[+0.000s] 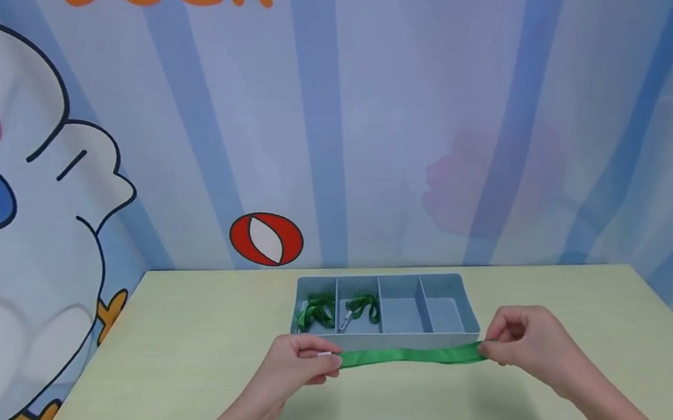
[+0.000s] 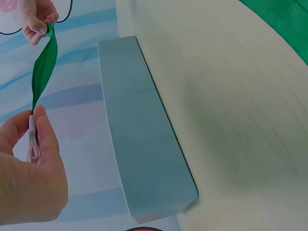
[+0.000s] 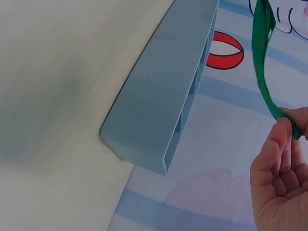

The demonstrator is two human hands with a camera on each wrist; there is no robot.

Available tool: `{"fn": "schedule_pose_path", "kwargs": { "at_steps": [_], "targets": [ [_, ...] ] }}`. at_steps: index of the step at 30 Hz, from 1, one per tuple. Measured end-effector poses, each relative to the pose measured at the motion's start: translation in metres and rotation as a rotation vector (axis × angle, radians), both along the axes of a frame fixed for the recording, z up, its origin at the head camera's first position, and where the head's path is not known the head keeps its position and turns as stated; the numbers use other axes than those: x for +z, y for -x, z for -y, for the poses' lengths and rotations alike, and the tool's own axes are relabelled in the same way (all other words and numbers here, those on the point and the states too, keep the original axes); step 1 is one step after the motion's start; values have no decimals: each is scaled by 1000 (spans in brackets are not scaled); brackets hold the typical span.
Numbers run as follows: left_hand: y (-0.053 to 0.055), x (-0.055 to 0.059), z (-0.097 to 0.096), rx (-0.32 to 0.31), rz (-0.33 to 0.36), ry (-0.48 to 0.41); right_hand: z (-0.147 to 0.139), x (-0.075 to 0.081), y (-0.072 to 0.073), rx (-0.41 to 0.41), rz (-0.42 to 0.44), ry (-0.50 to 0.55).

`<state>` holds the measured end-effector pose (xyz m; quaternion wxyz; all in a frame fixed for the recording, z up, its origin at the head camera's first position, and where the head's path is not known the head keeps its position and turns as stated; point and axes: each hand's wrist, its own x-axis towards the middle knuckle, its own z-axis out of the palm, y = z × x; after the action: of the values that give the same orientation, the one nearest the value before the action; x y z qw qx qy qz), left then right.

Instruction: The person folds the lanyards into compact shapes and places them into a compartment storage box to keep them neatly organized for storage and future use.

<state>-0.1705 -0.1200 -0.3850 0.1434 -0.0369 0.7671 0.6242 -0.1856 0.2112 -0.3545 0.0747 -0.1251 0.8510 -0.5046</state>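
Observation:
A green lanyard (image 1: 407,356) is stretched nearly level between both hands, above the table in front of the divided box. My left hand (image 1: 300,367) pinches its left end between thumb and fingers, where a pale clip (image 2: 32,139) shows in the left wrist view. The other end is pinched by my right hand (image 1: 530,346), a little higher and to the right. In the right wrist view the folded end of the lanyard (image 3: 263,72) comes out between thumb and fingertips.
A grey-blue box (image 1: 352,341) with several compartments stands at the table's back. Its leftmost compartment holds a green lanyard (image 1: 318,311), and the one beside it holds another lanyard (image 1: 364,306) with a metal clip. A printed backdrop (image 1: 383,139) rises behind the table (image 1: 200,347).

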Motion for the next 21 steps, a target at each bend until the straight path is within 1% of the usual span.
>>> {"fn": "schedule_pose_path", "kwargs": {
  "at_steps": [6,10,17,21],
  "targets": [
    [0,2,-4,-8,-24,-28,6,7,-1,19,-6,-1],
    [2,2,-9,-9,-23,-54,10,11,-1,44,5,21],
    [-1,6,-19,-20,-16,-100,19,13,0,89,103,118],
    [-3,9,-27,-25,-16,-116,25,14,0,96,142,143]
  ]
}}
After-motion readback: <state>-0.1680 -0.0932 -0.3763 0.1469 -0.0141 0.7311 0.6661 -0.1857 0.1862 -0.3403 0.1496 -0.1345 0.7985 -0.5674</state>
